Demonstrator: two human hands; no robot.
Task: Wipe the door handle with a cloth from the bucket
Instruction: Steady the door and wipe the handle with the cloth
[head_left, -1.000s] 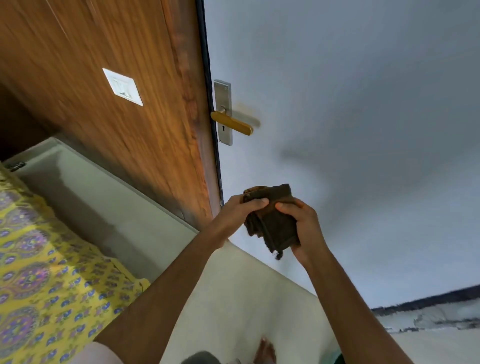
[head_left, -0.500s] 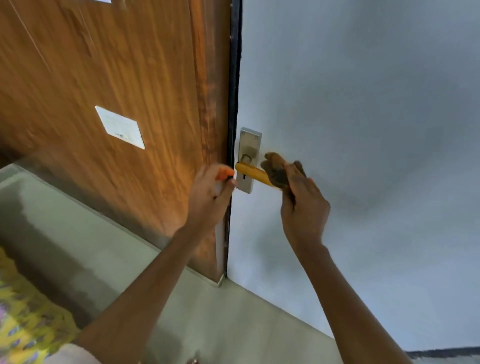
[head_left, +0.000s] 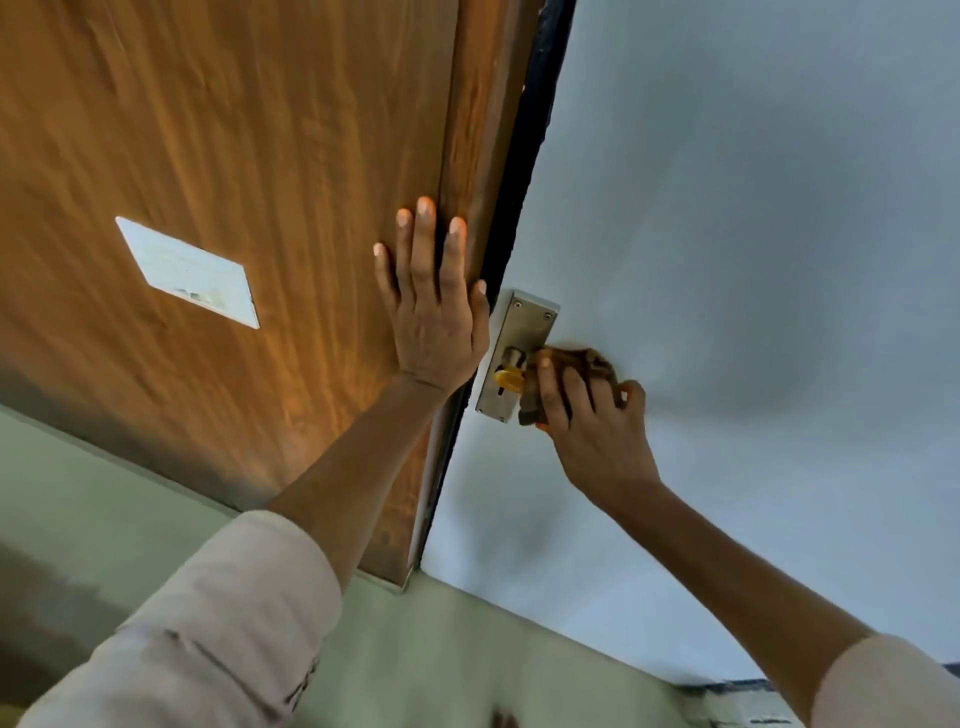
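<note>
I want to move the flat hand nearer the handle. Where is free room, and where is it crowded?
Free: wooden panel between the white plate and left hand. Crowded: at the handle, where the right hand presses the cloth.

warm orange-brown door frame (head_left: 234, 156) with streaky darker wood grain. plain white switch plate (head_left: 189, 273) set on that wood. black strip (head_left: 524, 156) along the frame's right edge. pale grey-blue door (head_left: 753, 208) right of the strip, unpatterned. brushed silver plate (head_left: 519, 338) on the door, with a yellow handle (head_left: 506, 375) showing at its base. dark brown cloth (head_left: 597, 364) right of the silver plate. pale pinkish-white sleeves (head_left: 234, 623). pale greenish-grey floor (head_left: 467, 649) below the frame.
</note>
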